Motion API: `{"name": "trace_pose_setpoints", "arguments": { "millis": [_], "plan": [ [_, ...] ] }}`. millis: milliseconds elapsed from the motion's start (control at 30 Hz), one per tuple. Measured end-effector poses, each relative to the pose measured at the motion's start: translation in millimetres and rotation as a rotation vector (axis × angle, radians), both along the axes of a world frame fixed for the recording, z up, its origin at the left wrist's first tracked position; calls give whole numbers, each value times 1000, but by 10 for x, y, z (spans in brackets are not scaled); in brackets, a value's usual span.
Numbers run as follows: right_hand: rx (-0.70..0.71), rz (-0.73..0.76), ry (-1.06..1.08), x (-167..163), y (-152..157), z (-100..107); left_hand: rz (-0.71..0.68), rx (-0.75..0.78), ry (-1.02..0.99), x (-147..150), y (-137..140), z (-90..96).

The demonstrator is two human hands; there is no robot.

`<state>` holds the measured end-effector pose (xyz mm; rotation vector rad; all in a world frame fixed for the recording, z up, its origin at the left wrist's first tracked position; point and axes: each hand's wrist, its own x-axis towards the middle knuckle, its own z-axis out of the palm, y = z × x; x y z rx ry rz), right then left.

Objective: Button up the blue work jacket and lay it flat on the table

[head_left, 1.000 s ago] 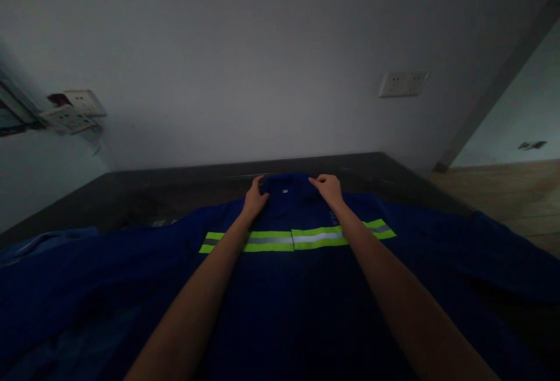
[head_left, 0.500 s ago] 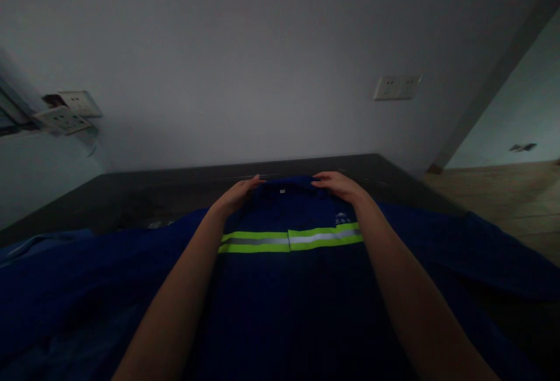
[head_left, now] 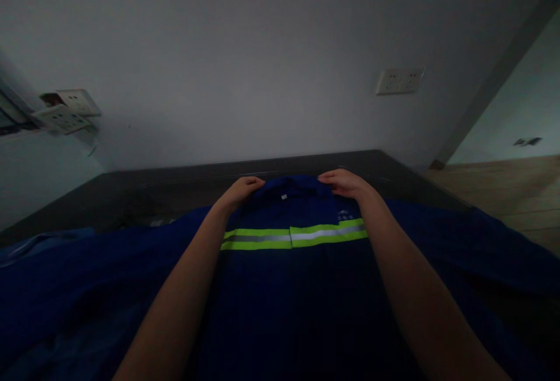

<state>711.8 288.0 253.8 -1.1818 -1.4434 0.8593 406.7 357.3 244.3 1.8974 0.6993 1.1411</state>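
A dark blue work jacket (head_left: 297, 293) with a yellow and silver reflective stripe (head_left: 293, 236) across the chest lies spread flat on a dark table (head_left: 144, 194), collar (head_left: 292, 187) at the far end. My left hand (head_left: 240, 189) rests on the left side of the collar, fingers curled onto the cloth. At the collar's right side my right hand (head_left: 346, 183) lies palm down with the fingers bent on the fabric. A small white logo (head_left: 343, 215) shows on the chest just below the right hand. Both sleeves spread out to the sides.
A pale wall rises right behind the table, with a white socket plate (head_left: 399, 81) at the right and more sockets (head_left: 65, 110) at the left. Wooden flooring (head_left: 503, 188) lies beyond the table's right edge. Another blue cloth (head_left: 39, 242) lies at the left.
Both hands have moved outward from the middle of the collar to its two sides, and the fingers have flattened onto the cloth. The jacket has stayed in place.
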Motion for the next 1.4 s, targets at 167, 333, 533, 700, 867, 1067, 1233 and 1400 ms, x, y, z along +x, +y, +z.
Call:
{"name": "trace_pose_setpoints", "arguments": {
  "millis": [167,333,533,700,867,1067,1233,1400],
  "plan": [
    [-17,81,116,16,40,-48,16,-10,96,-11,69,-45],
    [-33,25,148,55,94,-110,122,185,240,-33,138,-58],
    [102,-181,-152,39,140,-118,137,378,368,-2,100,-22],
    [320,-146,-540,-75,27,31,157,558,473,11,45,-1],
    [326,-172,-1008,-200,-33,143,230,780,573,-1,-8,63],
    [216,-474,-1179,-222,-42,114,501,818,729,-24,-30,100],
    [222,-590,-1148,-245,-84,95,666,705,706,-32,-71,76],
    [256,-705,-1059,-270,-101,107,768,662,613,-11,-130,77]
  ]
}}
